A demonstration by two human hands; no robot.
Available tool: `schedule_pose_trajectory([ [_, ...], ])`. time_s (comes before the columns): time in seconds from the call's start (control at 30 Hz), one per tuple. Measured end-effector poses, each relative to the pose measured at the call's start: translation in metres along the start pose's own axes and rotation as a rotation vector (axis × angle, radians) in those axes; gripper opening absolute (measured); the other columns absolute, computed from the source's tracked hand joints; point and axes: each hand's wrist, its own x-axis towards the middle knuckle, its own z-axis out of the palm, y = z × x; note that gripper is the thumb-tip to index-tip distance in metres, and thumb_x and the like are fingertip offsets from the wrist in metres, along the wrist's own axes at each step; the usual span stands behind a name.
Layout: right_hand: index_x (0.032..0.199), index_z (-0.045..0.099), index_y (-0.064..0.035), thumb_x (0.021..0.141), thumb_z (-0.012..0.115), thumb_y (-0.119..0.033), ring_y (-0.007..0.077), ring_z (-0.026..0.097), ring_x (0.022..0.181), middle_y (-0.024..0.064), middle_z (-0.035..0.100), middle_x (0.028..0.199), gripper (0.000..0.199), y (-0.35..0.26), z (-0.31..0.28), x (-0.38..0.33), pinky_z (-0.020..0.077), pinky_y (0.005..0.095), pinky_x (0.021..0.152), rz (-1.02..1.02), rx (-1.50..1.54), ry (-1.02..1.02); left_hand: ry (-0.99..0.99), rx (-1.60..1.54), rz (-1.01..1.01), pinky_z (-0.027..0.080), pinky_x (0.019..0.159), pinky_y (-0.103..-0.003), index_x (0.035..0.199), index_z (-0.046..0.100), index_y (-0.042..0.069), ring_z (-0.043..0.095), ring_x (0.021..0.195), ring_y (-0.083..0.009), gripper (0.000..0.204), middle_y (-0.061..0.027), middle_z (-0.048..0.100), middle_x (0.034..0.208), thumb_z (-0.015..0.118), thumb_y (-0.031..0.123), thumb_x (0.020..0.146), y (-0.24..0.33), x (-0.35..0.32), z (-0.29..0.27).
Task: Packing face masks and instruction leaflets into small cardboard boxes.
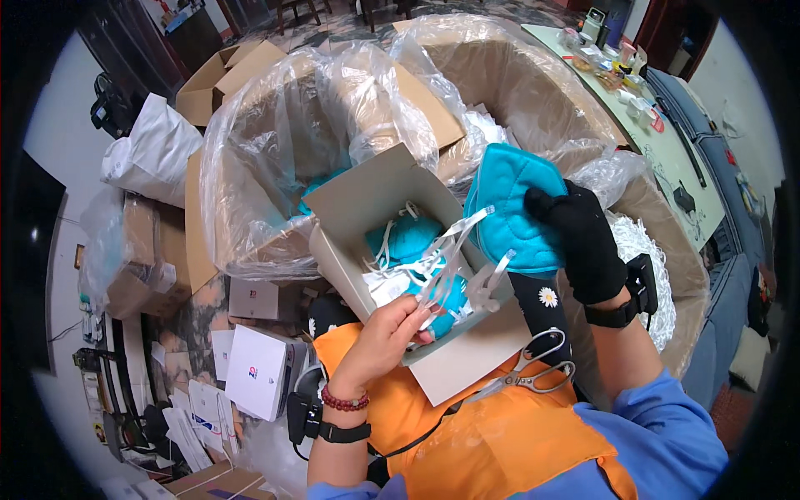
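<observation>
My right hand (pixel 583 242), in a black glove, grips a small stack of teal quilted face masks (pixel 512 204) by its right side, thumb on top. White straps (pixel 450 262) trail from the stack's lower left edge toward my bare left hand (pixel 387 337), whose fingers are pinched on their ends. Beneath the straps, an open grey-white cardboard box (pixel 346 254) rests tilted on my lap. More teal masks (pixel 404 237) with white straps lie inside it, next to a white paper slip (pixel 385 287). The straps hide part of the contents.
Scissors (pixel 525 371) lie on my orange apron (pixel 517 433). Large plastic-lined cartons (pixel 250 167) stand ahead, one containing teal pieces. Another at right holds white strap material (pixel 654 283). Flattened white boxes (pixel 258 371) are stacked at left. A cluttered table (pixel 667 158) stands far right.
</observation>
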Motion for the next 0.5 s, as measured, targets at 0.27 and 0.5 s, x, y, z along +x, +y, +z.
schedule_pose_trajectory([
  [0.27,0.102,0.067,0.0026,0.09,0.066,-0.023,0.0118,0.062,0.074,0.0053,0.069,0.086,0.028,0.016,-0.016,0.012,0.05,0.0271,0.072,-0.079,-0.066,0.037,-0.004,-0.382,-0.084,0.045,0.056,-0.021,0.095,0.059,0.002,0.05,0.059,-0.004,0.033,0.0034,0.046,0.066,0.044,0.029,0.105,-0.004,-0.009,-0.002],
  [0.5,0.107,0.066,0.0003,0.089,0.065,-0.02,0.01,0.062,0.078,0.0026,0.068,0.09,0.027,0.012,-0.014,0.01,0.0504,0.0254,0.074,0.159,0.19,-0.042,-0.067,-0.253,-0.054,0.049,0.07,-0.023,0.108,0.06,0.0,0.056,0.072,-0.0075,0.029,-0.0011,0.055,0.085,0.046,0.025,0.104,-0.002,-0.013,-0.006],
])
